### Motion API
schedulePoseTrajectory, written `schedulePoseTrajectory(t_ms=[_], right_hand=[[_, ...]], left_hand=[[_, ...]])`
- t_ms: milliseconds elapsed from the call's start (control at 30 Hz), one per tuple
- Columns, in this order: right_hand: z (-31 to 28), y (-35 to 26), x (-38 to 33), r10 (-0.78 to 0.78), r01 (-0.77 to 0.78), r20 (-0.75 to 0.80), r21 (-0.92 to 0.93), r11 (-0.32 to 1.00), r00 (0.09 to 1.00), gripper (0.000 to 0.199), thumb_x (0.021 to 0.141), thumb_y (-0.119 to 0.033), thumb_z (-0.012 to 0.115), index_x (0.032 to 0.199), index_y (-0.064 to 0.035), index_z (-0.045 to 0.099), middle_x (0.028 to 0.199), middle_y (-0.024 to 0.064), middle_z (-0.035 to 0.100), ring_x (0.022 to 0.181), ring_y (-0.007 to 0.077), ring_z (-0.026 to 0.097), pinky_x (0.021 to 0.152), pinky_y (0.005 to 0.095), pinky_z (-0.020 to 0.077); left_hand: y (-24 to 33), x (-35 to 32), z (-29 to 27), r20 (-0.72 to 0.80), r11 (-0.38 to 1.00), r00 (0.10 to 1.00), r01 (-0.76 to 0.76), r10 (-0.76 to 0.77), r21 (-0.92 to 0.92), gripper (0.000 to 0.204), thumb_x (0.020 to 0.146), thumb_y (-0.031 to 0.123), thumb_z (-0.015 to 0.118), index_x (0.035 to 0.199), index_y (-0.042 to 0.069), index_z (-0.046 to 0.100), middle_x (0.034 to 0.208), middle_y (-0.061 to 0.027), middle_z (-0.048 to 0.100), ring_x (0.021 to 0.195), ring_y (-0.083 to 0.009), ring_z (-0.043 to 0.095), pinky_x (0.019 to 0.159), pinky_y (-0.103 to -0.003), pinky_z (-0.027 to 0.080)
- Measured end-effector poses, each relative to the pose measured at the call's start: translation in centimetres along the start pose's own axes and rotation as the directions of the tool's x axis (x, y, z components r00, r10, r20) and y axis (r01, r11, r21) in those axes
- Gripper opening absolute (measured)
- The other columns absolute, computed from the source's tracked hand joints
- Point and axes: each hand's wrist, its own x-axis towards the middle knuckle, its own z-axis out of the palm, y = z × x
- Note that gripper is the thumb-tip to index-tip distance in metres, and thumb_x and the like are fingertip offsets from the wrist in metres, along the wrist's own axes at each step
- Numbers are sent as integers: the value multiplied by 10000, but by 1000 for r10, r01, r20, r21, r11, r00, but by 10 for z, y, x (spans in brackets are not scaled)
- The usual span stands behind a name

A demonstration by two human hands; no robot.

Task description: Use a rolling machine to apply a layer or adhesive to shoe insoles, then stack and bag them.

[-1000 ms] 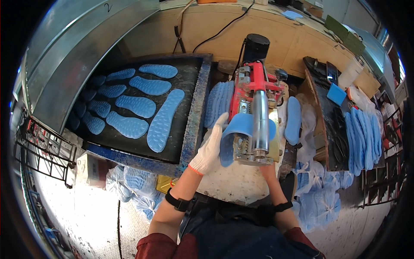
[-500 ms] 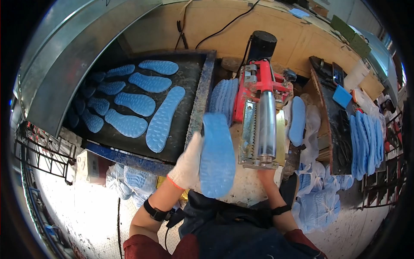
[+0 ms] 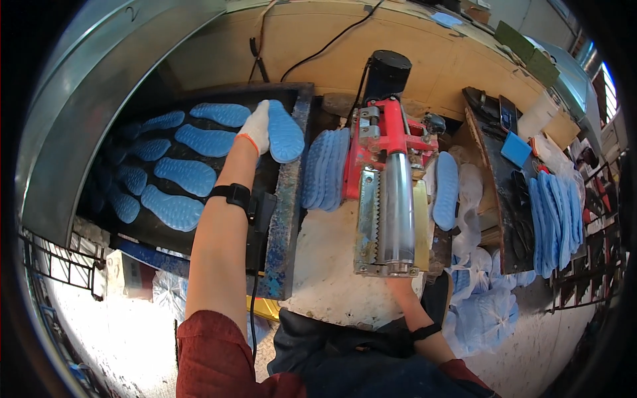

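My left hand (image 3: 257, 126), in a white glove with an orange cuff, reaches over the dark conveyor bed (image 3: 282, 182) on the left. Its fingers close on the edge of a blue insole (image 3: 286, 132) with a bumpy surface, held at the bed's far right corner. Several more blue insoles (image 3: 184, 177) lie spread on the dark bed. My right hand (image 3: 398, 286) is under the near end of a red machine with a shiny metal roller (image 3: 399, 205); its fingers are hidden.
A stack of blue insoles (image 3: 325, 169) stands left of the machine, and a single insole (image 3: 445, 189) leans at its right. More insoles (image 3: 556, 222) stand on the right-hand shelf (image 3: 494, 186). Bagged insoles (image 3: 483, 318) lie below. A metal hood (image 3: 133, 86) overhangs the bed.
My left hand has carried the insole from in front of the machine, forward and left over the bed. My left forearm now covers part of the bed. My right hand stays under the machine.
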Motion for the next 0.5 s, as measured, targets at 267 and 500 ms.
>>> schedulePoseTrajectory(t_ms=[267,500], right_hand=[[15,11,-9,117,-141,90,333,932,989,456,821,-107,589,1264,-31,512,1280,202,502,1199,373,461,1022,496,356],[0,3,0,-21,29,-91,94,995,996,298,755,-56,602,1050,-49,643,1052,126,644,959,318,612,820,392,497]], left_hand=[[19,-9,11,-336,735,918,77,211,673,719,868,487,472,1324,-68,438,1361,-260,455,1288,-359,423,1045,-389,335],[39,-114,9,108,734,727,-666,679,-130,436,933,185,502,1318,-5,429,1114,-134,599,979,-213,626,851,-318,507]])
